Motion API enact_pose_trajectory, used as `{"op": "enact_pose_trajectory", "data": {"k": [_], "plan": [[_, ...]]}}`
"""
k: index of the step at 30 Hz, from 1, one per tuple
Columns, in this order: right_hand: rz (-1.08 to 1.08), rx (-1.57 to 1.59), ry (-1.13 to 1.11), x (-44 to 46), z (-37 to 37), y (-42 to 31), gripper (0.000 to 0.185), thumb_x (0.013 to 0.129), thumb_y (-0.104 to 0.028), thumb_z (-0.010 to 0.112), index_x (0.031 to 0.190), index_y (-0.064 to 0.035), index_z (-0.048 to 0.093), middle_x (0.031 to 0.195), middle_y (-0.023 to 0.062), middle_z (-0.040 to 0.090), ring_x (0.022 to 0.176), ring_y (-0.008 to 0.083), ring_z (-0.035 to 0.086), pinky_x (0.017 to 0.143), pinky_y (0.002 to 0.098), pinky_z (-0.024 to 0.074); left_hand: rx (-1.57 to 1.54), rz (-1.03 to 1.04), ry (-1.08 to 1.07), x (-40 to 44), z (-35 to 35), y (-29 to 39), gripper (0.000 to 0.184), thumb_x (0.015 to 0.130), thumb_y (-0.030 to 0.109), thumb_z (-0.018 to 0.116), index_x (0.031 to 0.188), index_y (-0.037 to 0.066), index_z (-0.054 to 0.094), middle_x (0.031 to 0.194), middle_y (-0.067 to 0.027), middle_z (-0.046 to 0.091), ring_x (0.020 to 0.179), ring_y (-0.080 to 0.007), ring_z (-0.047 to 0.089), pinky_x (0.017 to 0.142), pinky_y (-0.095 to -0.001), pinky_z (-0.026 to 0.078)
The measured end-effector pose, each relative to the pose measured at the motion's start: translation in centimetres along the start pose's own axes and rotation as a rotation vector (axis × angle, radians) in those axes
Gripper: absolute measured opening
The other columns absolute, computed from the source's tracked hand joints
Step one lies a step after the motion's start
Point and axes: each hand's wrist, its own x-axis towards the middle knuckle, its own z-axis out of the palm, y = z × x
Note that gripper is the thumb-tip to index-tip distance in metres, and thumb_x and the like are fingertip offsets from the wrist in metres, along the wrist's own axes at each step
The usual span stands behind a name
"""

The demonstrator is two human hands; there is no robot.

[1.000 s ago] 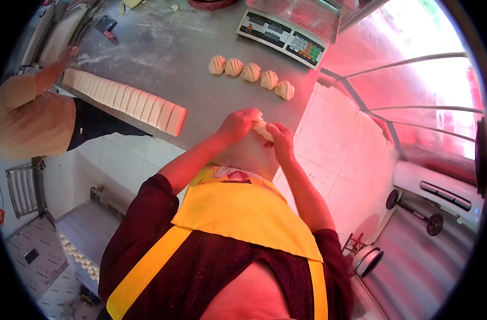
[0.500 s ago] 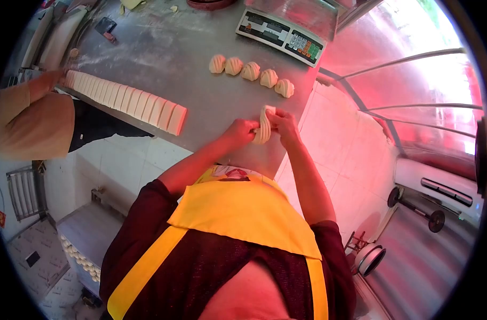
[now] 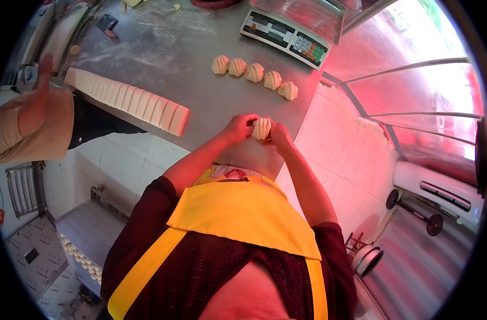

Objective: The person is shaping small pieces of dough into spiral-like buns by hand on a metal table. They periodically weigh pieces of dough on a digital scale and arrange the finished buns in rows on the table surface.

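Observation:
Between my two hands sits a ridged, twisted dough roll [image 3: 261, 128], held above the near edge of the metal table. My left hand [image 3: 240, 128] grips its left side with fingers bent. Closed on the opposite side is my right hand [image 3: 278, 135]; part of the roll's underside is hidden by the fingers. A row of several finished-looking twisted dough rolls [image 3: 254, 73] lies beyond my hands. To the left, a long line of sliced dough pieces [image 3: 147, 106] runs along the table edge.
A digital scale [image 3: 284, 36] stands at the table's back right. A co-worker's arm [image 3: 36, 106] is beyond the far left end of the sliced dough. A small dark object [image 3: 107, 23] lies on the floured metal table [image 3: 163, 48]. Windows border the right side.
The dough in my hands has gone from a stretched, hanging strip to a compact twisted roll. My hands have come together around it. The co-worker's arm has moved up and away from the sliced dough.

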Motion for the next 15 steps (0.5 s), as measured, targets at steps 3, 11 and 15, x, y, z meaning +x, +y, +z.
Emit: {"op": "enact_pose_trajectory", "data": {"k": [3,11,15], "plan": [[-0.150,0.218,-0.051,2.3,-0.5,3.1,0.040,0.097,-0.042,0.044,0.105,-0.0045,0.056,0.084,0.0066,0.061,0.061,0.0153,0.059,0.056,0.0268,0.0513,0.083,0.202,0.067,1.3,0.0,-1.6,0.020,0.086,0.009,0.057,0.105,0.003,0.060,0.076,-0.0040,0.062,0.058,-0.0083,0.054,0.051,-0.0241,0.043],[-0.349,-0.273,-0.113,5.0,-2.8,5.2,0.024,0.091,-0.020,0.057,0.106,-0.0028,0.049,0.077,0.0049,0.057,0.058,0.0128,0.057,0.053,0.0257,0.0487,0.159,-0.104,0.034,3.8,0.1,-5.2,0.023,0.084,0.008,0.052,0.106,0.005,0.051,0.068,-0.0126,0.062,0.045,-0.0196,0.058,0.045,-0.0356,0.046],[-0.655,-0.608,0.167,6.2,-3.2,6.7,0.025,0.086,-0.011,0.059,0.108,-0.0037,0.049,0.075,0.0060,0.058,0.055,0.0141,0.060,0.045,0.0270,0.0459,0.327,-0.067,0.100,3.4,1.1,-3.5,0.021,0.082,0.006,0.053,0.102,0.005,0.049,0.066,-0.0137,0.061,0.047,-0.0232,0.060,0.047,-0.0372,0.047]]}}
